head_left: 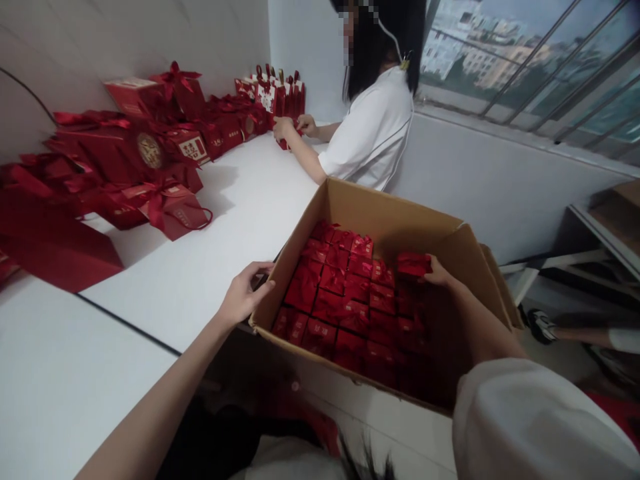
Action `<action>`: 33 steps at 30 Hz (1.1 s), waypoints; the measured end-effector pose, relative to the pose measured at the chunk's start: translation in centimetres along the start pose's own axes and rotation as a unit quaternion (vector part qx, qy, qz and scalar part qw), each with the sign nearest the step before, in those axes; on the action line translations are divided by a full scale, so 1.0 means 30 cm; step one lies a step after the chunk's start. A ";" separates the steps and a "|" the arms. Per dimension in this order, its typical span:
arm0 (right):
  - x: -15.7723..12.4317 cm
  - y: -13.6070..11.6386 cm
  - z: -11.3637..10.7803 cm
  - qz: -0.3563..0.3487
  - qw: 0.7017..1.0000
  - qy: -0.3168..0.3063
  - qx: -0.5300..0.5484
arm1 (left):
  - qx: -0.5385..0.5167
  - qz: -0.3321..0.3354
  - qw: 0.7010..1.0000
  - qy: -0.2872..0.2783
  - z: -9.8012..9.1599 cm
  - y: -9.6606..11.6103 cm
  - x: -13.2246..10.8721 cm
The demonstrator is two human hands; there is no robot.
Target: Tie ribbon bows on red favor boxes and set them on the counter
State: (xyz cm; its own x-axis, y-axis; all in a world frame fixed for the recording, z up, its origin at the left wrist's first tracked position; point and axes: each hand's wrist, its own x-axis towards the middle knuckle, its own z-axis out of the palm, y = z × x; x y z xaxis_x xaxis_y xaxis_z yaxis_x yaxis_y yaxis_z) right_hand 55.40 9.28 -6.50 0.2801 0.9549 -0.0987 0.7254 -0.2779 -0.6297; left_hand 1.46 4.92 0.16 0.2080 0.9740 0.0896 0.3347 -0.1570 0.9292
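A large cardboard box [390, 203] stands open-topped in front of me. Rows of small red gift boxes [333, 280] with ribbons fill its left and middle part. Inside it, toward the far right, my right hand [441, 273] grips a red gift box [413, 264] by its right end, raised a little over the others. My left hand [246, 292] lies against the outside of the cardboard box's left wall, thumb and fingers apart and nothing held. Deep shadow hides the bottom right of the cardboard box.
On the white table [260, 193], red gift boxes and bags [113, 157] are piled along the wall. Across the table's far end a person in a white shirt [367, 130] handles a small red item. At right are a metal-framed rack [537, 270] and someone's foot [543, 327].
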 end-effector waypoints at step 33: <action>-0.368 -0.713 0.166 0.126 0.664 -0.420 0.605 | 0.062 0.048 0.997 0.010 -0.021 0.012 0.012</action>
State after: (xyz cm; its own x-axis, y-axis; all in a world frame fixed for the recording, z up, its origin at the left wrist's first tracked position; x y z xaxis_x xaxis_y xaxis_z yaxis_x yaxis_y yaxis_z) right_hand 33.66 5.21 4.21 -0.5228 0.7566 -0.3928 -0.4577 -0.6378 -0.6194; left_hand 1.07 5.32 0.74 0.2269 0.9565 0.1832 0.4259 -0.2666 0.8646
